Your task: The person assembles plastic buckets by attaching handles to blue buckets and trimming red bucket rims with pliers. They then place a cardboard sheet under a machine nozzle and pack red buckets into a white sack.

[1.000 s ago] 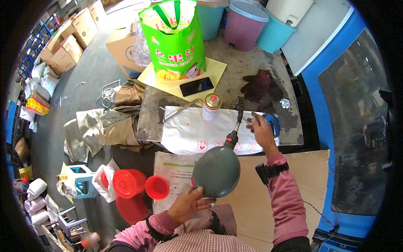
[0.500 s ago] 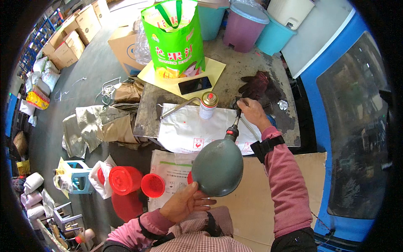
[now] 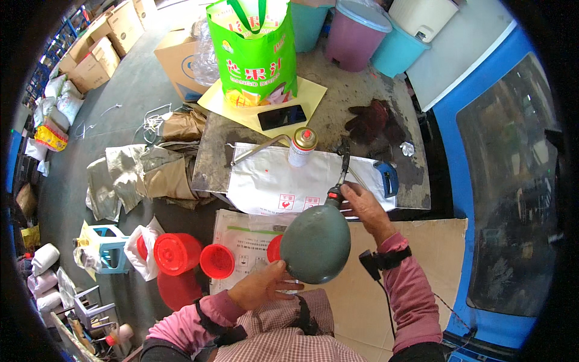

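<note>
- Left hand holds the green pan by its rim;
- right hand touches its handle; whether gripping, I can't tell;
- spray can stands beyond.

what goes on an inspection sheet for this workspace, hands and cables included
Surface: worn, stained tabletop, partly covered by a white sheet.
Things in hand: dark green rounded object with red-and-black collar.
Clutter: gold-topped can on the white sheet; green bag, black phone on yellow sheet.
Hands: left hand at the object's lower edge, right hand by its collar; grip unclear.
Cables: black cable below the right wrist strap.
Surroundings: red tubs and cardboard boxes left, blue frame right.
</note>
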`<state>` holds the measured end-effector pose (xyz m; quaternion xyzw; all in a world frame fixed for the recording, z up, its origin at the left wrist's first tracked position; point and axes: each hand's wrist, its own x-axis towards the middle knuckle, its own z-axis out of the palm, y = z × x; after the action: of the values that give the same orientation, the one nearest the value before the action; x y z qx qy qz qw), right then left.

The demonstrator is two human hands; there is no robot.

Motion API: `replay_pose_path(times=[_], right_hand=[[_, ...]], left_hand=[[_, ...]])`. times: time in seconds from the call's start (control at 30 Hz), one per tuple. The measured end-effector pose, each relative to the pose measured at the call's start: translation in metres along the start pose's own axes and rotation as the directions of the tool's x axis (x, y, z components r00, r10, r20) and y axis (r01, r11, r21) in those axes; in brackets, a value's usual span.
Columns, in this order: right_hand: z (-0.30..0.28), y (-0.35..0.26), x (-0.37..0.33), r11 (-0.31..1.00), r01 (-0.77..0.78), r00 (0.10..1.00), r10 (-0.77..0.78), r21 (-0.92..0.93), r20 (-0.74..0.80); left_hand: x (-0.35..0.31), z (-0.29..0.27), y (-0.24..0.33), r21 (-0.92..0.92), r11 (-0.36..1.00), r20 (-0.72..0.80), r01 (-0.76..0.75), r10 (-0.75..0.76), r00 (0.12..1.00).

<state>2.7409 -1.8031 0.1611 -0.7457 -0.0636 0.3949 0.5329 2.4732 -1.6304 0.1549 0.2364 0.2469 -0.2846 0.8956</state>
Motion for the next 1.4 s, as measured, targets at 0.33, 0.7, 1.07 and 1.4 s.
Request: replay_pose_path(times=[0.33, 0.7, 1.07, 1.4], right_hand=[[0.032, -0.011, 0.002, 0.986, -0.041, 0.993, 0.022, -0.163, -0.117], [0.030, -0.028, 0.001, 0.968, -0.241, 0.971, 0.240, -0.072, -0.018], [0.016, -0.023, -0.009, 0.975, -0.218, 0.975, 0.216, 0.037, 0.049], [-0.002, 0.025, -0.016, 1.000, 0.013, 0.991, -0.012, 0.006, -0.131]], left_hand=[[0.006, -0.001, 0.003, 0.078, 0.995, -0.034, -0.053, 0.056, 0.998], [0.006, 0.004, 0.005, 0.084, 0.996, -0.007, -0.024, 0.024, 1.000], [0.007, -0.002, 0.005, 0.039, 0.998, -0.004, -0.046, 0.046, 0.999], [0.016, -0.033, 0.001, 0.144, 0.982, -0.047, -0.123, 0.131, 0.990]])
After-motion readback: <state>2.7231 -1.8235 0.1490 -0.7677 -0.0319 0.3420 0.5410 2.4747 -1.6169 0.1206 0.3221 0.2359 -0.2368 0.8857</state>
